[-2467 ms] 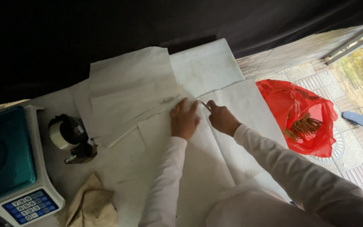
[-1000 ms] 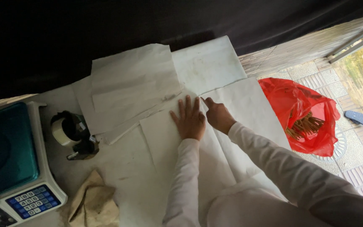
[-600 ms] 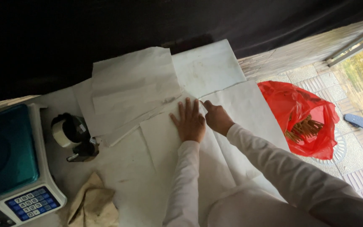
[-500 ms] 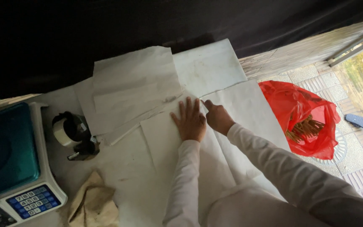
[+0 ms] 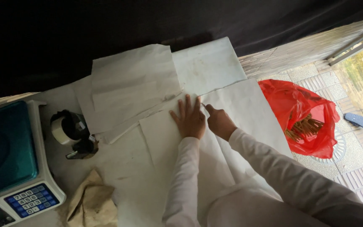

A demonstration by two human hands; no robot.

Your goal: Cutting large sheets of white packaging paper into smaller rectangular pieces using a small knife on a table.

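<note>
A large white paper sheet (image 5: 240,105) lies on the table in front of me. My left hand (image 5: 188,119) rests flat on it with the fingers spread, pressing near its top edge. My right hand (image 5: 218,121) is just to the right, curled, with the index finger pointing along the sheet's top edge. Whether it pinches something small I cannot tell. Both arms are in white sleeves. More white sheets (image 5: 133,84) lie stacked and overlapping further back on the left.
A digital weighing scale (image 5: 9,162) with a teal pan stands at the left edge. A tape dispenser (image 5: 70,132) sits beside it, a crumpled tan cloth (image 5: 91,201) below. A red plastic bag (image 5: 301,117) holding brown sticks lies on the paved floor, right. Black cloth hangs behind.
My left hand has gone from curled to flat with spread fingers on the sheet. My right hand has stayed beside it with only slight shifts.
</note>
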